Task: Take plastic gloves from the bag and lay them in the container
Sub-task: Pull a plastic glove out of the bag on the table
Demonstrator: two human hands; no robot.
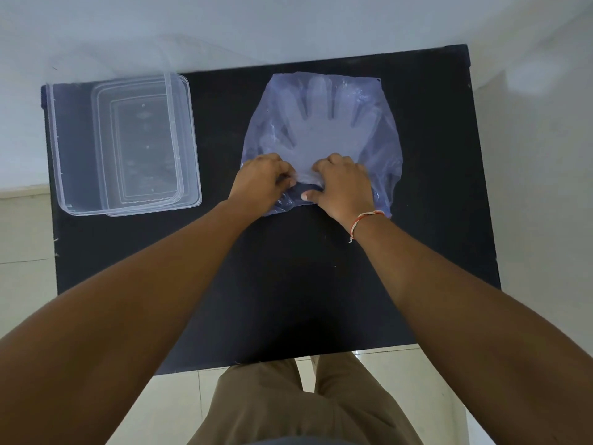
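Observation:
A bluish see-through plastic bag [382,146] lies flat on the black table [288,284], right of centre. Inside it a stack of clear plastic gloves [321,123] shows through, fingers pointing away from me. My left hand [256,181] and my right hand [343,184] sit side by side at the bag's near, open end, both pinching the plastic there. Whether the fingers hold the bag's mouth or the cuffs of the gloves I cannot tell. A clear rectangular container [80,200] stands at the table's far left with nothing in it.
A clear lid [189,149] lies under or beside the container, jutting out on its right. The table's far edge meets a pale wall. A red-and-white thread circles my right wrist [365,220]. My trousers and the tiled floor show past the near edge.

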